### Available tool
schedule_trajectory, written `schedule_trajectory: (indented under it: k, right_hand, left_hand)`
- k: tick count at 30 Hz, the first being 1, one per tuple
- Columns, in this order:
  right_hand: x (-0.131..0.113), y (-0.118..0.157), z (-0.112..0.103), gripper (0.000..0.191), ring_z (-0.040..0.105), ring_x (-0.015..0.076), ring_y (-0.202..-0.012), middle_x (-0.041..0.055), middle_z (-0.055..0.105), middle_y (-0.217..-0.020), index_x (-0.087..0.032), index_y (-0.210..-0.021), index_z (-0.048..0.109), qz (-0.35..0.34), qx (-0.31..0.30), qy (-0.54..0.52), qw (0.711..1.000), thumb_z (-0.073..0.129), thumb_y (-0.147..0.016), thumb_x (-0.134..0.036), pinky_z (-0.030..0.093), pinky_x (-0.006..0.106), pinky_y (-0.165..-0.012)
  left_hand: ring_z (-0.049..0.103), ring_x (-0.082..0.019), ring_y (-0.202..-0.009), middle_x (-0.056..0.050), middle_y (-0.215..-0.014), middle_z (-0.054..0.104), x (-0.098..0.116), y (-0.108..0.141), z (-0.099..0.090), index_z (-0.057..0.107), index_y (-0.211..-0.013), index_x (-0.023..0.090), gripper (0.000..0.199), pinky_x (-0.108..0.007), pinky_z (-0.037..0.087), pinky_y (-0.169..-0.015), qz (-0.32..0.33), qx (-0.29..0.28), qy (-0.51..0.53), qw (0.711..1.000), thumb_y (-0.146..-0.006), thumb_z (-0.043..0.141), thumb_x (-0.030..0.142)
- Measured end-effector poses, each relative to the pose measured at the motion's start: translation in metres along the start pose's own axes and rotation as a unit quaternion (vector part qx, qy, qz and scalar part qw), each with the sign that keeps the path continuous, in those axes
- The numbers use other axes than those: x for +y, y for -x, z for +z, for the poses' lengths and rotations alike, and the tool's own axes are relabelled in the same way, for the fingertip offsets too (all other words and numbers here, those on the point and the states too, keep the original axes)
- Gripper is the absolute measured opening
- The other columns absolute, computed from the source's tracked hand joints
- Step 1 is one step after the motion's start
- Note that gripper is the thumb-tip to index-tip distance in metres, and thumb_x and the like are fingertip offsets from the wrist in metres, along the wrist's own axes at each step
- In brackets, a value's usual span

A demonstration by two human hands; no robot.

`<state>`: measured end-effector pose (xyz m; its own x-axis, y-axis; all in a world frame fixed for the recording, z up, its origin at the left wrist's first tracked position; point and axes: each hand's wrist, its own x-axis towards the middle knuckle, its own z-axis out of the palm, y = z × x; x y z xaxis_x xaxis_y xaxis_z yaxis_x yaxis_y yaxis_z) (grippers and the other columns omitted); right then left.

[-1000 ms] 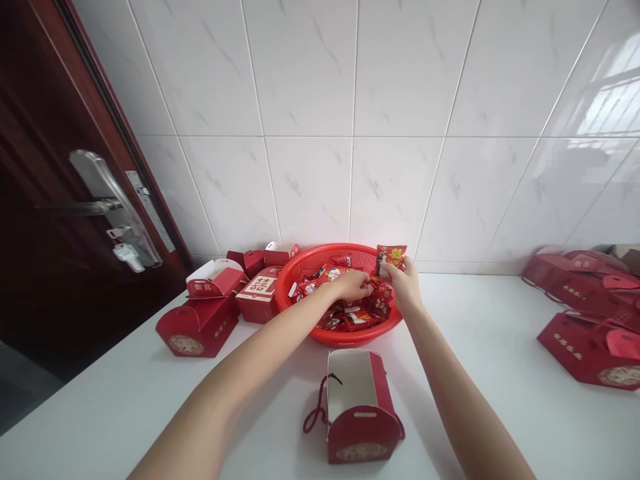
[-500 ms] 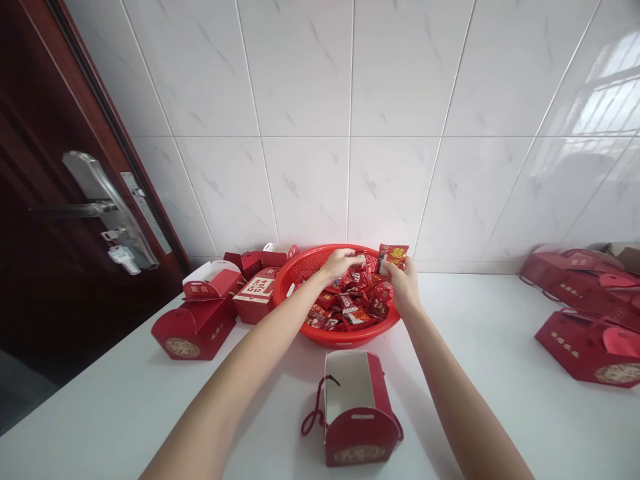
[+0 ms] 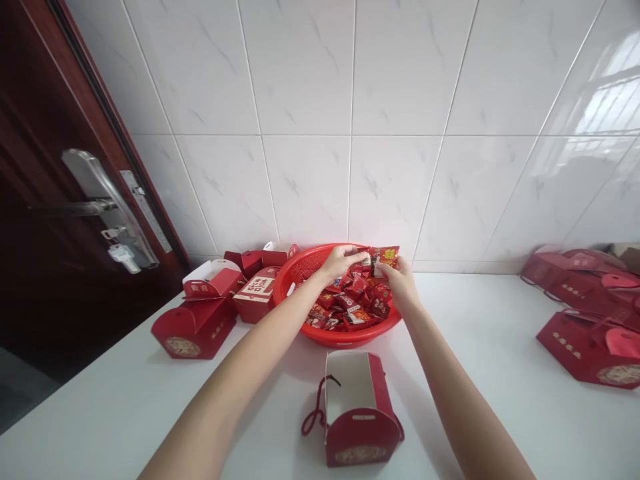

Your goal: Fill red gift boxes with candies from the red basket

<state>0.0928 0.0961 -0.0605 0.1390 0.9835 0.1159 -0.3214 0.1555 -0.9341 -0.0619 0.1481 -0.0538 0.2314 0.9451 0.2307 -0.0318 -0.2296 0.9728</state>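
Over the red plastic basket, my left hand pinches a small red wrapped candy at its fingertips. My right hand grips a red candy packet with gold characters, above the basket's right side. The two packets meet or overlap between my hands. Many wrapped candies in red wrappers fill the basket below. In front of it stands an open red gift box, its white inside showing and a dark red cord hanging on its left.
Several red boxes stand left of the basket, some with lids open. More red boxes are grouped at the right on the white table. A tiled wall rises behind, and a dark door is at left.
My right hand has moved slightly left with its packet, bringing it against the candy in my left hand. The left hand has barely shifted. The gift box stays put.
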Motion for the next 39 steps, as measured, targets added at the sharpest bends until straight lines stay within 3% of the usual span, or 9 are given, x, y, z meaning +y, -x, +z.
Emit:
schedule_trajectory:
  k: [8,14,19,21,24,27,31,35,39]
  right_hand:
    - [-0.005,0.004,0.001,0.038,0.068,0.0179,-0.069,-0.0009,0.073,-0.078,-0.022,-0.086,0.062,-0.004,-0.040,-0.002,0.999,0.085,-0.056,-0.029,0.058,0.032,-0.065]
    - [-0.006,0.005,0.001,0.038,0.069,0.0189,-0.070,-0.0011,0.073,-0.077,-0.022,-0.085,0.061,-0.009,-0.039,-0.002,0.999,0.084,-0.055,-0.027,0.059,0.032,-0.064]
    - [-0.006,0.004,0.001,0.034,0.069,0.0195,-0.071,-0.0007,0.073,-0.078,-0.021,-0.085,0.061,-0.034,0.012,-0.019,0.999,0.081,-0.058,-0.025,0.059,0.033,-0.066]
    - [-0.006,0.003,0.000,0.033,0.068,0.0187,-0.070,-0.0018,0.072,-0.076,-0.021,-0.083,0.060,-0.040,0.022,-0.029,0.999,0.081,-0.057,-0.024,0.059,0.033,-0.066]
    - [-0.006,0.003,0.001,0.033,0.067,0.0176,-0.068,-0.0032,0.069,-0.072,-0.022,-0.081,0.058,-0.037,0.017,-0.035,0.999,0.081,-0.057,-0.023,0.059,0.032,-0.065]
    - [-0.007,0.004,0.001,0.032,0.067,0.0176,-0.067,-0.0037,0.068,-0.070,-0.023,-0.079,0.057,-0.028,0.015,-0.035,0.999,0.079,-0.057,-0.022,0.060,0.032,-0.064]
    - [-0.007,0.004,0.002,0.031,0.067,0.0176,-0.066,-0.0033,0.069,-0.070,-0.022,-0.078,0.057,-0.023,0.018,-0.033,0.999,0.079,-0.056,-0.021,0.060,0.032,-0.063]
    - [-0.006,0.004,0.001,0.031,0.066,0.0166,-0.065,-0.0038,0.069,-0.070,-0.022,-0.078,0.057,-0.026,0.017,-0.030,0.999,0.079,-0.056,-0.021,0.059,0.032,-0.065]
    - [-0.008,0.006,0.001,0.030,0.066,0.0172,-0.066,-0.0026,0.070,-0.073,-0.022,-0.079,0.057,-0.030,0.017,-0.032,0.999,0.079,-0.059,-0.023,0.059,0.032,-0.064]
  left_hand:
    - [0.068,-0.017,-0.086,-0.005,-0.087,0.075,0.003,0.004,0.003,0.072,-0.085,0.012,0.042,-0.036,0.050,-0.091,0.008,-0.047,0.002,0.999,-0.064,0.087,0.046]
    - [0.071,-0.019,-0.084,-0.007,-0.085,0.077,0.006,0.005,0.003,0.072,-0.086,0.012,0.040,-0.038,0.053,-0.092,0.002,-0.052,0.004,0.999,-0.065,0.086,0.043]
    - [0.074,-0.020,-0.088,-0.009,-0.095,0.079,0.009,0.004,-0.001,0.072,-0.099,0.013,0.035,-0.035,0.056,-0.086,-0.031,-0.078,-0.184,0.979,-0.092,0.045,0.035]
    - [0.073,-0.020,-0.089,-0.008,-0.091,0.078,0.005,0.005,-0.002,0.074,-0.093,0.014,0.034,-0.032,0.055,-0.085,-0.039,-0.123,-0.267,0.955,-0.088,0.043,0.025]
    - [0.071,-0.019,-0.086,-0.001,-0.080,0.077,-0.005,0.009,0.000,0.076,-0.078,0.019,0.022,-0.027,0.053,-0.081,-0.052,-0.181,-0.346,0.919,-0.070,0.057,0.014]
    - [0.070,-0.021,-0.087,0.001,-0.085,0.077,-0.014,0.013,0.007,0.078,-0.079,0.025,0.035,-0.026,0.051,-0.080,-0.058,-0.223,-0.422,0.876,-0.057,0.061,0.003]
    - [0.069,-0.029,-0.095,-0.006,-0.096,0.077,-0.019,0.015,0.019,0.078,-0.082,0.023,0.046,-0.033,0.050,-0.084,-0.051,-0.237,-0.487,0.839,-0.049,0.060,-0.004]
    - [0.069,-0.031,-0.093,-0.008,-0.092,0.076,-0.015,0.015,0.021,0.075,-0.071,0.022,0.039,-0.035,0.050,-0.085,-0.035,-0.217,-0.507,0.834,-0.048,0.061,-0.006]
    - [0.068,-0.022,-0.071,-0.003,-0.067,0.071,-0.006,0.012,0.007,0.072,-0.058,0.022,0.028,-0.029,0.052,-0.074,-0.025,-0.176,-0.478,0.860,-0.052,0.060,-0.002]
